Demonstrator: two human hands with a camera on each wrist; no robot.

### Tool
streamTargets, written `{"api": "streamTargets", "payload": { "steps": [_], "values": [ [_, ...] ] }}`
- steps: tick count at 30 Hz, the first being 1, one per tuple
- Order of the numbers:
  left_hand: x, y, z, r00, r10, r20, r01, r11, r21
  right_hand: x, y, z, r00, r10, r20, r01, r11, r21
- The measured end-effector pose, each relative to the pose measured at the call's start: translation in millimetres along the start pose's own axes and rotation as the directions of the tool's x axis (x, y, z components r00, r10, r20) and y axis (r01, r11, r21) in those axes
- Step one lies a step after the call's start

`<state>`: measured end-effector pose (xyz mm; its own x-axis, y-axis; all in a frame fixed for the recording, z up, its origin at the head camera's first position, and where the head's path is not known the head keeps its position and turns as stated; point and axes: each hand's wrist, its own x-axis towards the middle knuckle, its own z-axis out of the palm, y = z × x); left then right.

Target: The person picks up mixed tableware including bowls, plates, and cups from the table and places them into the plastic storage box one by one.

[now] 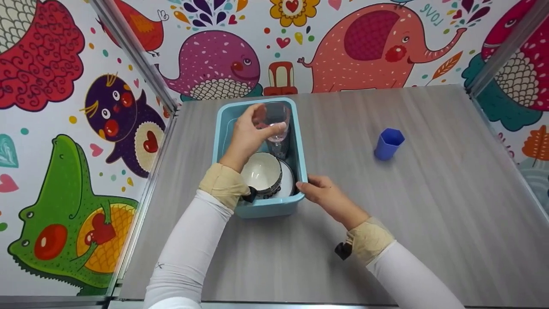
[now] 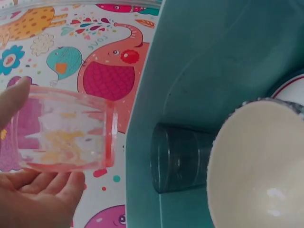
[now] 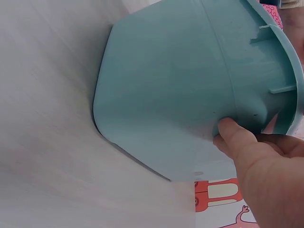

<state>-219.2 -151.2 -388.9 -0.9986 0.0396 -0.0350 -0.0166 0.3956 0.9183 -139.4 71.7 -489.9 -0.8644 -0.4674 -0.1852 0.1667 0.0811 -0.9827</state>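
My left hand (image 1: 248,135) holds a clear pinkish tumbler (image 2: 66,128) between thumb and fingers, raised over the far end of a light-blue plastic tub (image 1: 303,161). Inside the tub, a dark transparent cup (image 2: 183,159) lies on its side. Nearer me in the tub sits a cream bowl (image 1: 259,171) with a dark patterned outside, over a white plate (image 1: 288,182) with a dark rim. At the near right corner, my right hand (image 1: 332,199) grips the tub's rim, thumb at the top edge and fingers (image 3: 237,137) against the outer wall.
A blue hexagonal cup (image 1: 389,144) stands on the grey wood-grain table (image 1: 429,206), to the right of the tub. Walls printed with cartoon animals (image 1: 360,51) border the table at the back and both sides, with metal posts (image 1: 141,56) at the corners.
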Motion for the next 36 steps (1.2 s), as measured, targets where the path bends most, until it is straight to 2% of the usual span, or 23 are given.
{"api": "streamTargets", "payload": {
  "steps": [7,13,25,36],
  "values": [
    [18.2,-6.0,-1.2,0.997,-0.063,-0.041,0.062,0.998,-0.017,1,1,2,1.000,-0.009,-0.005,0.009,1.000,0.009],
    [29.2,-13.7,1.0,0.997,-0.070,-0.044,0.070,0.998,0.005,1,3,4,0.999,-0.026,0.032,0.025,1.000,0.015],
    [41.7,-48.9,10.4,0.993,-0.102,-0.053,0.104,0.994,0.029,-3,14,16,1.000,-0.020,0.017,0.019,0.999,0.041],
    [57.7,-46.0,21.2,0.998,-0.058,-0.033,0.061,0.993,0.100,-2,3,7,0.999,-0.016,-0.052,0.018,0.999,0.041]
  ]
}}
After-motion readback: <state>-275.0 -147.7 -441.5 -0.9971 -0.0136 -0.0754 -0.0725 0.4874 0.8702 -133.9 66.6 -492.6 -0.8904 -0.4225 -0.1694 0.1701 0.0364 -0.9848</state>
